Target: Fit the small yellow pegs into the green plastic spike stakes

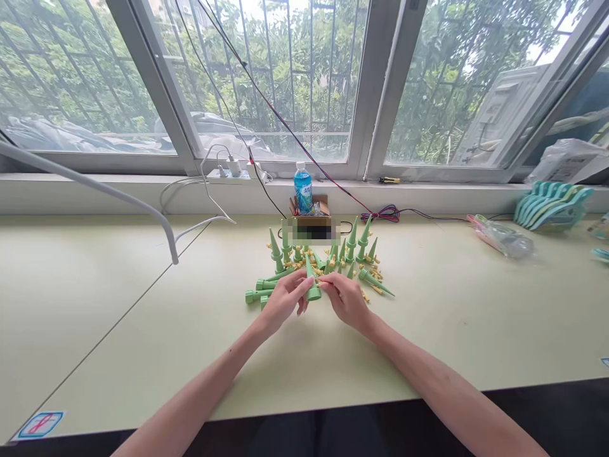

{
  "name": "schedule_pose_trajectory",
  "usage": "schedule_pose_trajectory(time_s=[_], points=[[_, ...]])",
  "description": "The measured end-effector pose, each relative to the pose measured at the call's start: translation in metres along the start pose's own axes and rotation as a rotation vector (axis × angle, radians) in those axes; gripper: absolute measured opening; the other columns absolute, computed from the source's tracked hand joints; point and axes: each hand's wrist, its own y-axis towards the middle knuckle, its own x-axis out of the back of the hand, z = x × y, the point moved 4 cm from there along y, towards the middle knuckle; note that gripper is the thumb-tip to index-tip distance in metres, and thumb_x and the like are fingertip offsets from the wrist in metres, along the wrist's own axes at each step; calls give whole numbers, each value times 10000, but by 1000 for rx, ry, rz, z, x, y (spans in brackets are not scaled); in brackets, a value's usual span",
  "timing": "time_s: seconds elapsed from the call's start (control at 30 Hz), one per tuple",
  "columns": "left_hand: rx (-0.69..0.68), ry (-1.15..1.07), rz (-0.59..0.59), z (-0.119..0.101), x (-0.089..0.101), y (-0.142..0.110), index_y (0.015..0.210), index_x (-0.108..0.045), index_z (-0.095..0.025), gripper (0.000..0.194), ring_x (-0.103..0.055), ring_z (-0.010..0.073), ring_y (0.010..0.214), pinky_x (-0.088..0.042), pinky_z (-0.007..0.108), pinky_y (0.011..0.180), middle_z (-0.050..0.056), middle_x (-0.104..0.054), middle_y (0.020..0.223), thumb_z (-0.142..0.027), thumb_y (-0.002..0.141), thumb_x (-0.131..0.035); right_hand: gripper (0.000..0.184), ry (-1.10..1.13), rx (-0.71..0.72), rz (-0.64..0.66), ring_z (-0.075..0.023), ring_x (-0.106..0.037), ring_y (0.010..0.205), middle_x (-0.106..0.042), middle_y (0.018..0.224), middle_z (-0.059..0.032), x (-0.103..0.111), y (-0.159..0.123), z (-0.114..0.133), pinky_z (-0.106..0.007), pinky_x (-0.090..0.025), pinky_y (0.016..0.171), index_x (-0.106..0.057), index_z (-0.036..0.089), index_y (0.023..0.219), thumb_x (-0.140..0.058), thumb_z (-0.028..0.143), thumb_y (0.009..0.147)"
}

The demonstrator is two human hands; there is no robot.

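Note:
My left hand (281, 301) is closed around a green plastic watering spike (313, 292), its point tilted up and away and its wide capped end toward me. My right hand (349, 303) pinches a small yellow valve (320, 284) at the side of that spike, near the capped end; whether it sits in a hole there I cannot tell. Just behind my hands, several green spikes stand upright, such as this tall one (352, 240). More lie flat, one on the left (257, 296) and one on the right (375, 282). Loose yellow valves (375, 271) are scattered among them.
A small cardboard box (323, 220) with a blue-liquid bottle (303, 190) stands behind the spikes. A cable coil (380, 214) lies to its right. Farther right are a plastic bag (504, 238) and teal hangers (552, 206). A white bent tube (143, 202) overhangs the left.

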Motion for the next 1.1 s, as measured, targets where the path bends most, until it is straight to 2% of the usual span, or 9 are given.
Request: schedule_pose_trajectory(time_s=[0.17,0.3,0.4,0.5,0.57,0.77,0.97,1.1], points=[[-41,38,22,-2,-1,0,848,-556,-175,312,-502,72,429,-394,225,433,-35,-518,673,-480,909,-566,277,-19,-39,37,-127,-521,582,-607,700,-23,-2,-1,-5,-231,-409,564,-576,189,823,-415,299,1021],[-91,82,12,0,-1,-1,900,-553,-180,296,-465,50,425,-386,213,423,-27,-528,747,-475,922,-547,355,-32,-83,62,-110,-446,511,-523,608,12,-2,-1,-7,-225,-359,513,-496,199,727,-385,348,1030],[-139,146,-7,2,-1,-2,968,-588,-189,268,-463,62,477,-398,203,435,-18,-524,753,-451,918,-564,395,-43,-106,70,-99,-374,476,-455,571,33,-2,-1,-9,-226,-321,483,-420,209,683,-359,380,1034],[-211,242,-33,3,-2,-3,1025,-637,-203,250,-501,86,568,-444,212,488,24,-562,877,-419,919,-570,414,-51,-113,68,-95,-342,465,-424,561,38,-2,-2,-11,-229,-299,469,-365,216,662,-337,391,1036],[-277,306,-52,1,-2,-3,1034,-663,-214,240,-508,95,603,-462,221,518,44,-560,952,-404,923,-566,416,-48,-120,70,-94,-353,465,-435,562,35,-2,-2,-12,-229,-301,468,-361,216,661,-326,392,1037],[-427,439,-105,-5,-6,-7,1071,-689,-241,242,-465,93,587,-446,222,529,51,-544,947,-372,952,-523,444,-46,-164,80,-101,-385,464,-446,552,32,-2,-1,-12,-231,-317,472,-379,216,660,-298,436,1037],[-428,466,-138,-4,-5,-7,1098,-687,-260,261,-460,80,566,-471,231,534,63,-545,1019,-369,972,-486,423,-2,-154,46,-99,-326,475,-375,556,51,-3,0,-11,-229,-288,477,-361,216,666,-321,417,1036],[-408,463,-152,-2,-3,-6,1116,-681,-262,266,-471,76,576,-490,234,546,65,-534,1044,-375,973,-486,412,4,-153,48,-100,-356,490,-411,572,43,-4,-1,-11,-225,-309,490,-423,205,692,-334,414,1036]])
